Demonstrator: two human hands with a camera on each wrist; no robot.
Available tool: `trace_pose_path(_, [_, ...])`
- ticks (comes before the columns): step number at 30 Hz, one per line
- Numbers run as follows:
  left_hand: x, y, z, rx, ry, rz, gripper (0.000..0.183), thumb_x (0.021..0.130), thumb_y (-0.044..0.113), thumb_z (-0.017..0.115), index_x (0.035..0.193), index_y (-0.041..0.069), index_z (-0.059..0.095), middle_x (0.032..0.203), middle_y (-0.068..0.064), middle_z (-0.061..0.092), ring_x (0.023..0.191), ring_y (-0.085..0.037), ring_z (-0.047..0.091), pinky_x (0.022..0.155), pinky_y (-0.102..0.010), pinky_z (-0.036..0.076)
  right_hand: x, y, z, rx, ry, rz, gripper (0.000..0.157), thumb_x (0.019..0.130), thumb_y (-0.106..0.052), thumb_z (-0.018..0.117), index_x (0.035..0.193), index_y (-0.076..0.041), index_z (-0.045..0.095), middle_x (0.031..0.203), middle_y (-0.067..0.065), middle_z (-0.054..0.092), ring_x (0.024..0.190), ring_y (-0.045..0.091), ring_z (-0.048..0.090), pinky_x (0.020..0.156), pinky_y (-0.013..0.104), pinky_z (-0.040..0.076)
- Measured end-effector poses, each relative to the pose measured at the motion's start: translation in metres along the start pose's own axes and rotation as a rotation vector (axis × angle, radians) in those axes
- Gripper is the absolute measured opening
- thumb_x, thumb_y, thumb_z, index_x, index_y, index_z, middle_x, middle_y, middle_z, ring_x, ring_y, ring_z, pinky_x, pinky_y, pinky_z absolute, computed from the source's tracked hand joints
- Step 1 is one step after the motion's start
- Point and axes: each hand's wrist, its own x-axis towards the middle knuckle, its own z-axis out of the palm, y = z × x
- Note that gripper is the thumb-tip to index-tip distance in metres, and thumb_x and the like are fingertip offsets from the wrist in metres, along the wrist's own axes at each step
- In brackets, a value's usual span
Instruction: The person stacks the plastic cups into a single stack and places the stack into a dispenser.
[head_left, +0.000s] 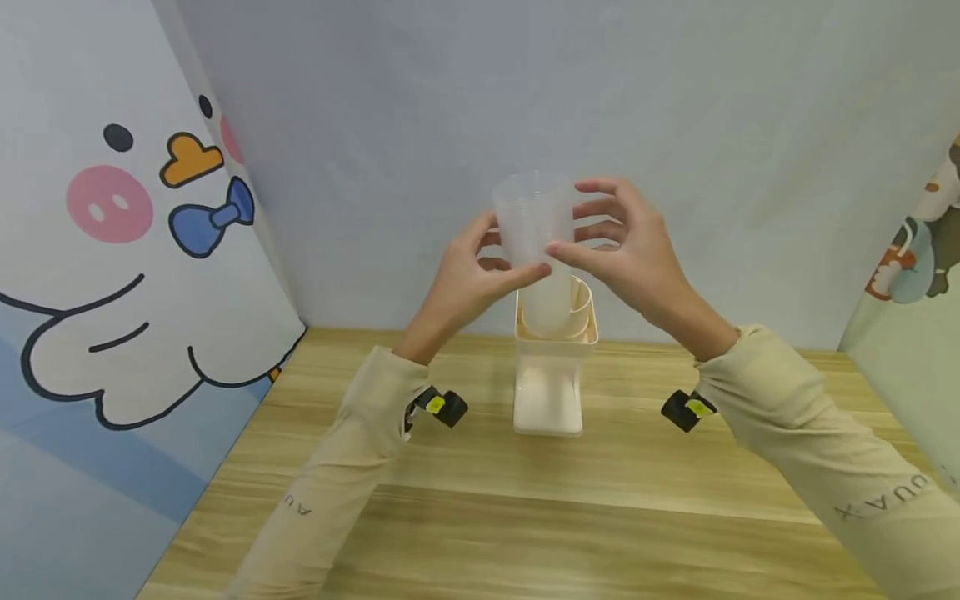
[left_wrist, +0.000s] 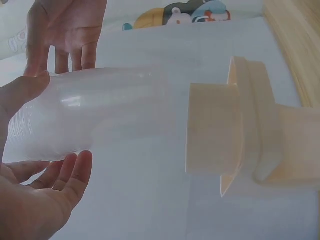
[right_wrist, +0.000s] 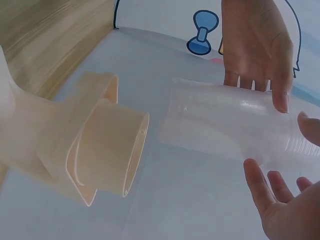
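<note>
A stack of clear plastic cups (head_left: 534,218), nested so that several rims show in the wrist views, hangs upright between both hands. My left hand (head_left: 476,271) grips its left side, thumb across the front. On the other side my right hand (head_left: 633,246) holds it, thumb on the front and fingers curved round the right. Below is a cream plastic holder (head_left: 549,404) with a round ring (left_wrist: 214,129) rising from a squarish collar (right_wrist: 75,145). In both wrist views a gap separates the cups' lower end from that ring.
The holder stands near the back of a wood-grain table (head_left: 450,517), close to a plain pale wall (head_left: 390,150). A cartoon-printed panel (head_left: 97,275) borders the left, and another printed panel (head_left: 915,350) the right. Small black devices sit at both wrists.
</note>
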Motion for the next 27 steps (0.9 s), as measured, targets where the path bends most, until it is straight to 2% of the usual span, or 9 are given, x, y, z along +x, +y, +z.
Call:
trace_pose_path(6, [0.015, 0.001, 0.004, 0.054, 0.072, 0.049, 0.081, 0.076, 0.021, 0.081, 0.143, 0.013, 0.036, 0.127, -0.006, 0.052, 0.112, -0.015, 0.052, 0.088, -0.026, 0.047, 0.011, 0.005, -0.001, -0.025, 0.027, -0.025, 0.060, 0.081, -0.012, 0.075, 0.133, -0.009, 0.045, 0.117, 0.011, 0.055, 0.099, 0.023, 0.060, 0.085, 0.034, 0.050])
trace_pose_path(11, [0.023, -0.001, 0.011, 0.096, 0.094, 0.040, 0.083, 0.075, 0.019, 0.081, 0.144, 0.009, 0.035, 0.134, -0.006, 0.047, 0.117, -0.017, 0.048, 0.093, -0.022, 0.043, 0.013, 0.016, 0.000, -0.021, 0.064, -0.030, 0.059, 0.081, -0.009, 0.074, 0.131, -0.005, 0.045, 0.117, 0.013, 0.053, 0.105, 0.026, 0.057, 0.090, 0.037, 0.048])
trace_pose_path(15, [0.025, -0.008, 0.018, 0.166, 0.116, 0.021, 0.081, 0.074, 0.017, 0.082, 0.141, 0.006, 0.039, 0.130, -0.009, 0.045, 0.115, -0.019, 0.047, 0.095, -0.021, 0.041, 0.013, 0.027, 0.002, -0.007, 0.064, -0.028, 0.059, 0.082, -0.005, 0.073, 0.132, -0.002, 0.043, 0.120, 0.016, 0.050, 0.110, 0.029, 0.055, 0.091, 0.038, 0.047])
trace_pose_path(20, [0.025, -0.019, 0.027, 0.197, 0.091, -0.045, 0.082, 0.074, 0.015, 0.082, 0.142, 0.005, 0.038, 0.127, -0.011, 0.042, 0.114, -0.021, 0.045, 0.096, -0.023, 0.041, 0.008, 0.042, 0.004, -0.036, 0.058, -0.002, 0.065, 0.082, -0.005, 0.073, 0.136, -0.003, 0.039, 0.123, 0.018, 0.049, 0.111, 0.030, 0.055, 0.091, 0.040, 0.047])
trace_pose_path(27, [0.022, -0.034, 0.030, 0.130, 0.030, -0.115, 0.087, 0.074, 0.012, 0.082, 0.145, 0.010, 0.031, 0.128, -0.013, 0.045, 0.117, -0.024, 0.048, 0.096, -0.029, 0.043, 0.002, 0.060, 0.003, -0.077, 0.024, 0.004, 0.073, 0.082, -0.004, 0.072, 0.144, -0.008, 0.032, 0.126, 0.022, 0.047, 0.110, 0.036, 0.055, 0.091, 0.047, 0.046])
